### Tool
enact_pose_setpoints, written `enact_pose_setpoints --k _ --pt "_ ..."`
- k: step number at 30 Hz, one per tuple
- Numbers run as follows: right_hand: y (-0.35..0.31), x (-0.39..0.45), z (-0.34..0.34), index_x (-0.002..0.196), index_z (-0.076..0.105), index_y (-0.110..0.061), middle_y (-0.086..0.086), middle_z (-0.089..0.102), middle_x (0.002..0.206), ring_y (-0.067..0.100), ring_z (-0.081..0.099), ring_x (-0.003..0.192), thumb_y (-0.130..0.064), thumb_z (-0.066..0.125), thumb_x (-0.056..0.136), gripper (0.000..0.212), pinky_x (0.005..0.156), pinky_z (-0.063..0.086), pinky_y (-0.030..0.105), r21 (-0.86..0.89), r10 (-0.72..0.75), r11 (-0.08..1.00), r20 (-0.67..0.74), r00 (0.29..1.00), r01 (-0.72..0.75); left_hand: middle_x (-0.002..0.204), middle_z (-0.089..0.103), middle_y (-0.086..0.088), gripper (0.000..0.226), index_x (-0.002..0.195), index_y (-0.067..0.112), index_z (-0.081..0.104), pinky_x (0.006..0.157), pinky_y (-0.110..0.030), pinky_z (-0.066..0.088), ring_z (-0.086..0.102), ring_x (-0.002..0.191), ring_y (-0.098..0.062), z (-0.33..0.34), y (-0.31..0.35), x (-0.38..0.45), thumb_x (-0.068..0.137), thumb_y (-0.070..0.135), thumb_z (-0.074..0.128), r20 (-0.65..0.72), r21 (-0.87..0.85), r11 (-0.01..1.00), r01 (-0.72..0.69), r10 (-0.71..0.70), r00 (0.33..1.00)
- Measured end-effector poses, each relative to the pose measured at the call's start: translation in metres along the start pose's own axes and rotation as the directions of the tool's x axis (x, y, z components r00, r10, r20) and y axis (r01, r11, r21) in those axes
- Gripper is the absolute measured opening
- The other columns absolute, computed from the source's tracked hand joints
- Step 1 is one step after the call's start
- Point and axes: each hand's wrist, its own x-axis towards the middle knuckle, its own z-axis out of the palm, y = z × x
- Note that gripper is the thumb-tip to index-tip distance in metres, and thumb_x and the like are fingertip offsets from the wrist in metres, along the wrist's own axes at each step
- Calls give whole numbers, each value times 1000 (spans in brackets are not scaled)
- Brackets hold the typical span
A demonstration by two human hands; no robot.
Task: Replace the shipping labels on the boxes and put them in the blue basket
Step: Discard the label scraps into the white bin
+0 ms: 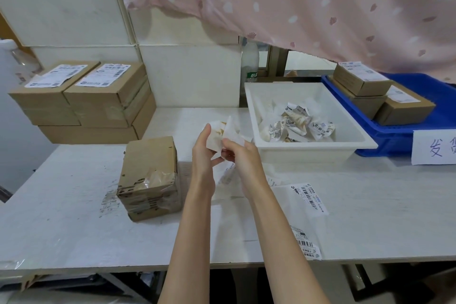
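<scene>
Boxes sit in three places around the hands. Just to the left of the left hand [206, 153], one bare cardboard box [151, 177] stands on the desk [74, 217]; its top carries no label, and torn tape and scuffed patches mark its near face. Further left and beyond the hands, a stack of boxes [84, 103] carries two printed labels on top, the left one ragged at its edge. To the far right, beyond the hands, three labelled boxes [385, 96] lie in the blue basket [419, 128], whose right part is cut off by the frame edge.

Both hands meet above the desk and pinch a crumpled white label [223, 134] between fingertips and thumbs; the right hand [240, 155] grips its lower right part. Its print cannot be read from here.

Just right of the hands stands a white tray [256, 111] holding crumpled label scraps [299, 123]. Nearer than the right hand, two fresh labels lie flat on the desk, one label sheet [308, 198] beside the right forearm and another label sheet [306, 244] at the desk's near edge; more paper under the forearms is partly hidden. A white sign [436, 147] with handwritten characters hangs on the basket front, cut off at the right. A pink curtain [296, 7] drapes above, and a white bottle [250, 61] stands behind the tray, partly hidden.
</scene>
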Motion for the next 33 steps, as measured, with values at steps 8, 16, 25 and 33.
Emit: enact_pose_setpoints --k 8,16,25,33 --pt "5 7 -3 86 65 -11 -2 62 68 11 56 66 -12 55 90 11 76 47 27 14 29 1000 -23 999 -28 84 70 3 34 97 12 69 89 -31 49 63 88 -15 0 -6 6 101 31 42 67 96 995 33 -39 997" --pt "9 9 -2 91 64 -8 -4 66 71 8 62 71 -13 57 92 8 84 48 28 76 42 996 5 999 -42 70 60 -4 31 76 7 56 61 -18 55 62 75 -20 -1 -10 10 101 14 39 -172 -39 997 62 -68 983" --pt "7 5 -2 82 55 -7 2 58 68 10 59 66 0 52 96 17 80 51 22 546 130 818 134 983 -182 123 60 -17 22 89 2 51 88 -30 47 59 119 -28 -8 -14 10 102 9 35 -123 -502 838 217 -317 940" --pt "-5 3 -2 86 53 -8 8 52 73 19 53 68 -9 55 91 6 72 49 28 592 209 776 87 974 -219 123 60 -19 37 134 -1 44 87 -35 46 60 104 -29 -17 -8 13 105 19 33 -114 -563 807 181 -293 949"
